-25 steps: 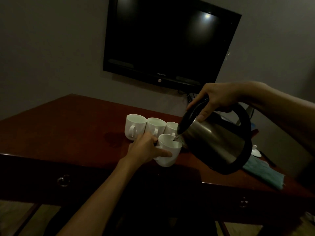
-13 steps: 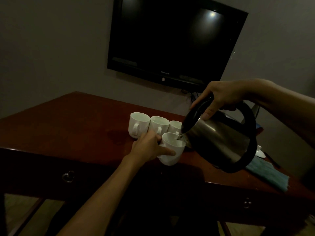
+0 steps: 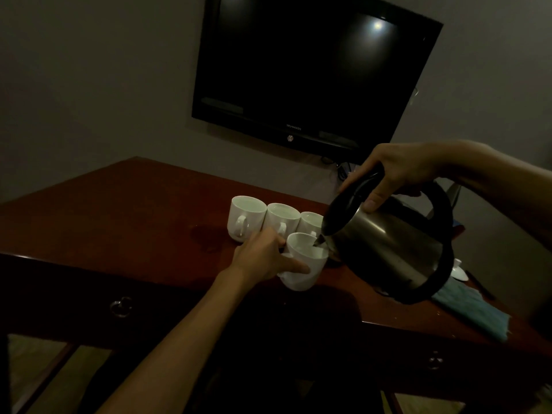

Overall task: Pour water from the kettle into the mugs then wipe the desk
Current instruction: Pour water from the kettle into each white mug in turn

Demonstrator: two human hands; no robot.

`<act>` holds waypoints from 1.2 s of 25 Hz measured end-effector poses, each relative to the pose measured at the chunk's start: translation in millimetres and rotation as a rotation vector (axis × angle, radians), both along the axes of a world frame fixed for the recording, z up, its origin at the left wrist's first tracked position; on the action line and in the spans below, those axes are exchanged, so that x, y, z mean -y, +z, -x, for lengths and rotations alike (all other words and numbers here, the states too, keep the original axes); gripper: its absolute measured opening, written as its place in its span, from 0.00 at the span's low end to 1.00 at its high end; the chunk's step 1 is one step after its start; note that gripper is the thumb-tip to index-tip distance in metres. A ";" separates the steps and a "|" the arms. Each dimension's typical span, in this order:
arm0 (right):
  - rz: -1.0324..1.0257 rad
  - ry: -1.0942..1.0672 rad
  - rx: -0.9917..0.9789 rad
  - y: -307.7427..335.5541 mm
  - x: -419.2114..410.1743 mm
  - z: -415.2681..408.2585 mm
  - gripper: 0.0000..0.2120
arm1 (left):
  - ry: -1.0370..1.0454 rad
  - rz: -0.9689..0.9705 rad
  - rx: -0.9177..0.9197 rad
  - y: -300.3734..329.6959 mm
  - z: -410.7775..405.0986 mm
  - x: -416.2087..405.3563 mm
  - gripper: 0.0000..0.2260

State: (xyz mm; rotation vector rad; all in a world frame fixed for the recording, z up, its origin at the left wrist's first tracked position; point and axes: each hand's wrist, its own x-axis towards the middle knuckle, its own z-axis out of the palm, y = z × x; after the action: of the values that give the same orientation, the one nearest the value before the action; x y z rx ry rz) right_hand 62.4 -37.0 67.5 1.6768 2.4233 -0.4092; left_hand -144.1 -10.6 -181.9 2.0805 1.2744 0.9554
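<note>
Hands (image 3: pixel 263 258) (image 3: pixel 397 171) around mug (image 3: pixel 301 264) and kettle (image 3: pixel 388 243).

Four white mugs (image 3: pixel 303 264), one steel kettle (image 3: pixel 385 246), one blue cloth (image 3: pixel 475 312), one wall-mounted television (image 3: pixel 313 70), one wooden desk (image 3: pixel 125 210), two round drawer pulls (image 3: pixel 121 306), two bare hands (image 3: pixel 263 258)

White mugs (image 3: pixel 248 218) on the reddish-brown desk (image 3: pixel 119 216), steel-grey kettle (image 3: pixel 385 246) with black handle, teal-blue cloth (image 3: pixel 472 309) at the desk's right edge, black television (image 3: pixel 313 70).
</note>
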 end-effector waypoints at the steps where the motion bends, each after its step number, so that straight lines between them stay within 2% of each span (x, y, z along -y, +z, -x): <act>1: 0.007 0.008 -0.006 -0.2 0.4 -1.6 0.28 | -0.004 0.003 0.003 0.2 0.3 -0.6 0.21; 13: 0.033 0.018 0.013 3.0 -5.2 1.8 0.32 | -0.055 0.035 0.066 2.3 3.4 -2.6 0.17; 16: 0.029 0.009 0.006 2.7 -5.7 3.2 0.28 | -0.091 0.041 0.079 4.8 4.0 -1.8 0.15; 20: 0.020 0.005 0.019 3.7 -6.5 5.4 0.28 | -0.091 0.052 0.073 3.6 4.5 -4.3 0.17; 23: 0.041 0.030 0.021 4.2 -8.6 6.3 0.32 | -0.083 0.048 0.060 1.0 5.0 -8.3 0.17; 30: 0.035 0.033 0.038 5.5 -10.3 5.6 0.28 | -0.095 0.050 0.089 -1.6 5.3 -10.2 0.19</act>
State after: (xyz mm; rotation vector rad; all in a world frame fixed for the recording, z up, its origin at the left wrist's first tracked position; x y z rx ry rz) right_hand 56.8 -26.7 73.0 1.6140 2.3988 -0.4083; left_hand -149.4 -0.4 -183.5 2.0183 1.1334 0.9533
